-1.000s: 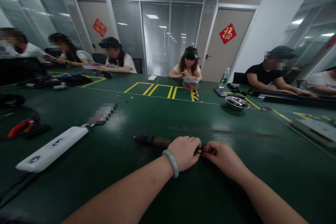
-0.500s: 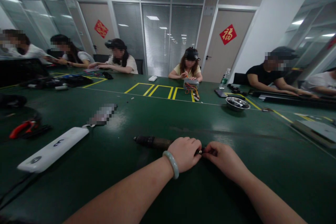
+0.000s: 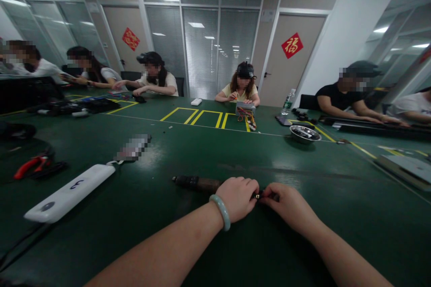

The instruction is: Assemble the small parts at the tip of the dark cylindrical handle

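A dark, rod-shaped tool (image 3: 197,183) lies across the green table (image 3: 208,152) right in front of me. My left hand (image 3: 238,197), with a pale green bangle on the wrist, is closed around the tool's right end. My right hand (image 3: 289,204) meets it from the right, fingers pinched on a small metal part (image 3: 257,196) at the tool's tip. Both hands rest on the table top, and most of what they hold is hidden under the fingers.
A white power bank (image 3: 69,192) and red-handled pliers (image 3: 30,166) lie to the left. A metal bowl (image 3: 305,133) stands at the right back. Several people sit around the far edges of the table, a grey box with coloured wires (image 3: 245,110) before one.
The view has tilted slightly, so everything sits a little lower in the frame. My hands stay together on the tool's tip with barely any visible movement.
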`<state>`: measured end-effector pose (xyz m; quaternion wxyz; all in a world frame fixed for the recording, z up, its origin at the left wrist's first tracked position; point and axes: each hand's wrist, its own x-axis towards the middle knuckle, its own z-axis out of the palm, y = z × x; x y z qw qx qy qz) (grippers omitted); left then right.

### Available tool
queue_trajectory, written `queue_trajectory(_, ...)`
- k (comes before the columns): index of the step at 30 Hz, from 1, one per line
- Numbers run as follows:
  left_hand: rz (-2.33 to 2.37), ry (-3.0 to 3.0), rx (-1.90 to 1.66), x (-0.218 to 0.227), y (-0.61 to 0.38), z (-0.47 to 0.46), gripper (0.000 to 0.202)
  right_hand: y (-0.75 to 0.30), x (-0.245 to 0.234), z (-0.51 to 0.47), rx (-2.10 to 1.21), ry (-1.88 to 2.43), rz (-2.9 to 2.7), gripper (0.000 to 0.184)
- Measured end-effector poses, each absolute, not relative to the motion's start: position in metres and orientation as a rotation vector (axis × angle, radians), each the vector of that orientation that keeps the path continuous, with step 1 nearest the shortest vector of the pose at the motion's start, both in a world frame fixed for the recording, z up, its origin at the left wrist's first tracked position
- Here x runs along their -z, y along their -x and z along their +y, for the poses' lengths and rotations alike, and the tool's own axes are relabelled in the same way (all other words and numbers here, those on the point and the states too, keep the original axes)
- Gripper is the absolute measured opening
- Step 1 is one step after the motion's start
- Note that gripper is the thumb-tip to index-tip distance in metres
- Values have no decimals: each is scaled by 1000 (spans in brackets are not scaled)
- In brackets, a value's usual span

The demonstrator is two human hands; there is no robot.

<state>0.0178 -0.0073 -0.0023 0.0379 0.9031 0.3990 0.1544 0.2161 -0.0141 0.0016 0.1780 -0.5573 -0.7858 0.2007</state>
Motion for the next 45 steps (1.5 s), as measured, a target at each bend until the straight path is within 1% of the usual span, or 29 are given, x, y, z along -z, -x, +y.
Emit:
queue_trajectory(4,1205,-2777,-456,1,-18,-8,11,-216,-2,-14,-586,1573,-2215,8)
queue_trajectory(11,1253,-2737,-457,-1,-19,-9,17,-215,0,-12,-577,1575,-2242,7)
queue_trajectory(23,1220,-2776,-454,0,-18,-8,11,-214,-3,-14,-562,1582,-2250,9)
queue_trajectory(30,1244,-2751,-475,3,-18,-7,18,-213,-4,-14,-577,1603,-2207,11)
queue_trajectory(38,1209,-2779,-473,-1,-18,-8,11,-214,-4,-14,-581,1594,-2221,11)
queue_trajectory(43,1253,-2760,-491,0,-18,-8,19,-215,-1,-13,-563,1591,-2218,12)
queue_trajectory(45,1240,-2769,-472,0,-17,-9,16,-215,0,-13,-566,1578,-2219,11)
